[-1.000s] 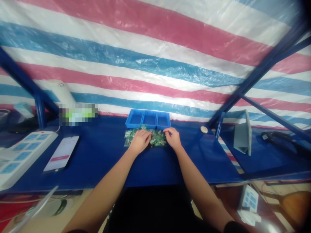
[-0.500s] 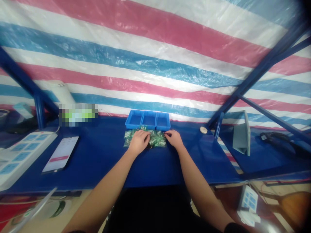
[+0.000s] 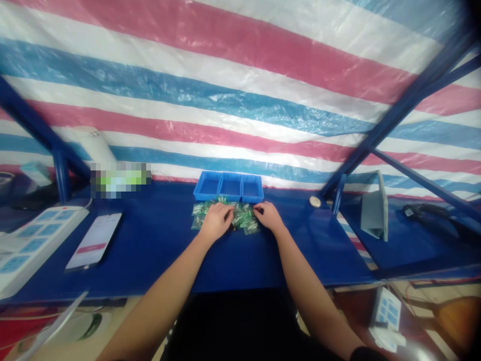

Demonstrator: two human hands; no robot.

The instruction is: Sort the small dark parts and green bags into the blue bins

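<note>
A heap of small clear plastic bags (image 3: pixel 240 216) with green and silvery contents lies on the blue table in front of me. My left hand (image 3: pixel 217 220) rests over the heap's left part, fingers curled with the thumb close to them. At its right edge, my right hand (image 3: pixel 268 216) has thumb and fingertips pinched together against the bags. Whatever lies between the fingers of either hand is too small or hidden to make out. Directly behind the heap stands a blue tray (image 3: pixel 230 186) with three compartments.
To the left lie a phone (image 3: pixel 93 241) with a lit screen and a large white power strip (image 3: pixel 41 245). A small round object (image 3: pixel 314 201) sits to the right, near the blue metal frame (image 3: pixel 370 145). Behind the table hangs a striped plastic sheet (image 3: pixel 233 95).
Bags at the heap's right side have shifted, and one now shows clearly at its lower right corner. Both hands have moved only slightly.
</note>
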